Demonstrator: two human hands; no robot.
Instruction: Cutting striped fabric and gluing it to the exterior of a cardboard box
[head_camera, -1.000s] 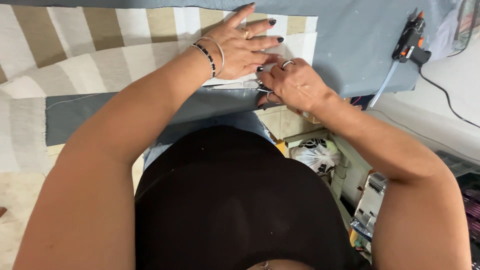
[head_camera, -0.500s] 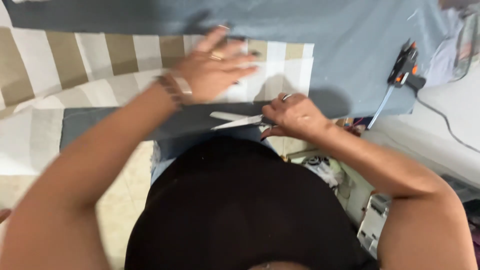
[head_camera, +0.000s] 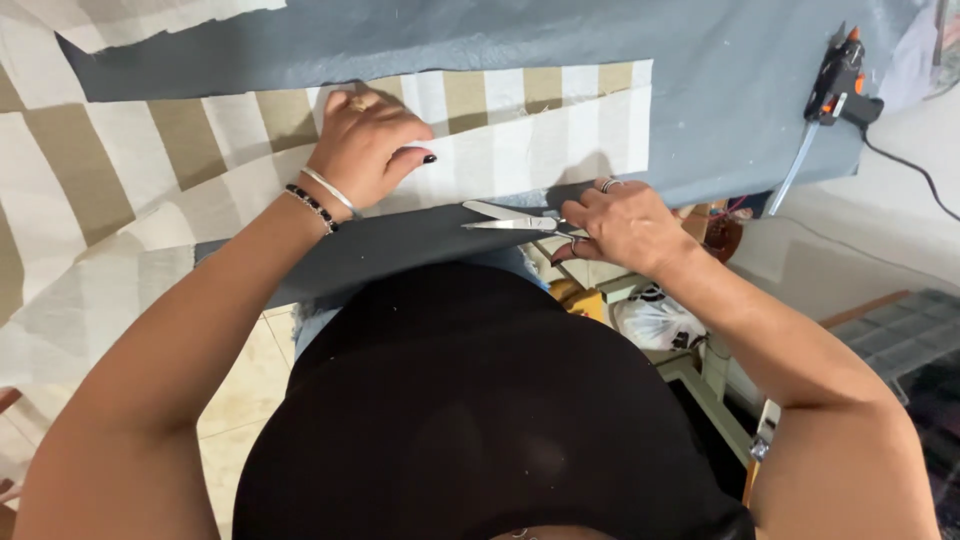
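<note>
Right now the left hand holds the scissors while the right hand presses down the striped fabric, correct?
No, the hands are swapped. In the head view the right hand holds the scissors, while the left hand presses down the striped fabric.

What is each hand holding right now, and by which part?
Right hand holds scissors by the handle loops. Left hand holds nothing, pressing flat on striped fabric.

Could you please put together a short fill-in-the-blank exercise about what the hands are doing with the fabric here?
1. The right hand holds a pair of ____.
2. The left hand presses flat on the ____ fabric.
3. The scissors have their blades pointing toward the person's ____ side.
4. A glue gun lies on the ____ fabric.

Missing words: scissors; striped; left; grey
</note>
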